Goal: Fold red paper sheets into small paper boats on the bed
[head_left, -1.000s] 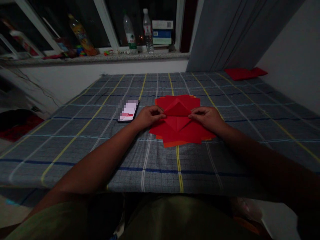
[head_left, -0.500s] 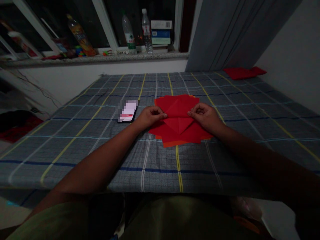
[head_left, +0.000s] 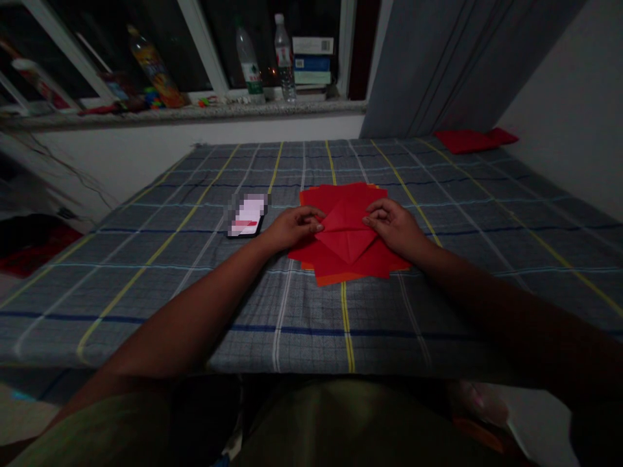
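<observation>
A creased sheet of red paper [head_left: 346, 243] lies turned like a diamond, with a fold line running across its middle. Under it is a fanned stack of red and orange paper sheets [head_left: 350, 271]. My left hand [head_left: 298, 227] pinches the diamond's left side, thumb on the crease's end. At the other end of that crease, my right hand [head_left: 393, 222] holds the right side between thumb and fingers. The fingertips' exact grip on the thin paper is hard to see in the dim light.
A phone [head_left: 247, 217] with a lit, blurred screen lies left of the paper. The checked cloth [head_left: 195, 311] covers the table. A red packet [head_left: 474, 141] is at the far right corner. Bottles [head_left: 286, 61] and stacked boxes [head_left: 312, 61] stand on the windowsill.
The raised fold across the red paper has opened out and lies flatter, showing more of the diamond. Both hands have stayed nearly in place, their fingers slightly looser.
</observation>
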{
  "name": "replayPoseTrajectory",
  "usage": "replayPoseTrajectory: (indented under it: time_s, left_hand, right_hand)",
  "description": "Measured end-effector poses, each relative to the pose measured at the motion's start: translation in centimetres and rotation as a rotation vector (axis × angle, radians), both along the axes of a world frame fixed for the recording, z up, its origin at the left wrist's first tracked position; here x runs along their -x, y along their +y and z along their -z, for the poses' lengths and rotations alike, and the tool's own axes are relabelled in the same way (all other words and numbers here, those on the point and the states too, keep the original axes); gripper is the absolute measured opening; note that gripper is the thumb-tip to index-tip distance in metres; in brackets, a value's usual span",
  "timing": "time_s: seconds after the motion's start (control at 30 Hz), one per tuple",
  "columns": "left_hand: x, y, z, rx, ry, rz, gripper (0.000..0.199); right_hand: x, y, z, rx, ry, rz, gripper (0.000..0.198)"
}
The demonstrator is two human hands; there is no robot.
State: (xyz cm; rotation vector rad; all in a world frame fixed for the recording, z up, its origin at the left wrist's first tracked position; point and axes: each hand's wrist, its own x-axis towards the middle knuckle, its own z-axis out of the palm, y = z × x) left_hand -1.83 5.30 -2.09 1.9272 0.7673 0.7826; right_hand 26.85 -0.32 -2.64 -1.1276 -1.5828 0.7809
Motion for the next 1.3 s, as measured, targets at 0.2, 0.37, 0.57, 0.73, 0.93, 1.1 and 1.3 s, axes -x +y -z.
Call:
replayPoseTrajectory:
  time_s: [0.2, 0.37, 0.57, 0.73, 0.93, 1.1, 1.3]
  left_hand:
    - [0.3, -0.6, -1.4, -0.367, 0.424, 0.059, 0.033]
    - [0.3, -1.0, -1.9, -0.404, 0.474, 0.118, 0.034]
    - [0.7, -0.6, -1.8, -0.468, 0.570, 0.156, 0.042]
    - [1.0, -0.5, -2.7, -0.607, 0.647, 0.117, 0.045]
    - [-1.2, -2.6, -2.4, -0.729, 0.503, 0.133, 0.043]
    - [-2.6, -3.1, -0.6, -0.663, 0.653, 0.222, 0.051]
    - [-2.5, -2.7, -0.3, -0.673, 0.706, 0.223, 0.053]
  right_hand:
    - [-0.4, -0.1, -0.1, -0.023, -0.336, 0.000, 0.016]
    - [-0.3, -0.1, 0.0, -0.071, -0.515, 0.003, 0.009]
    - [-0.3, 0.0, 0.3, -0.112, -0.709, -0.048, 0.007]
    - [-0.3, -0.1, 0.1, -0.106, -0.807, -0.053, 0.010]
    - [0.2, -0.5, -0.4, -0.084, -0.925, -0.036, 0.015]
    - [0.8, -0.6, -0.8, -0.086, -1.034, -0.034, 0.020]
    - [1.0, -1.5, -1.6, -0.250, -1.198, -0.019, 0.034]
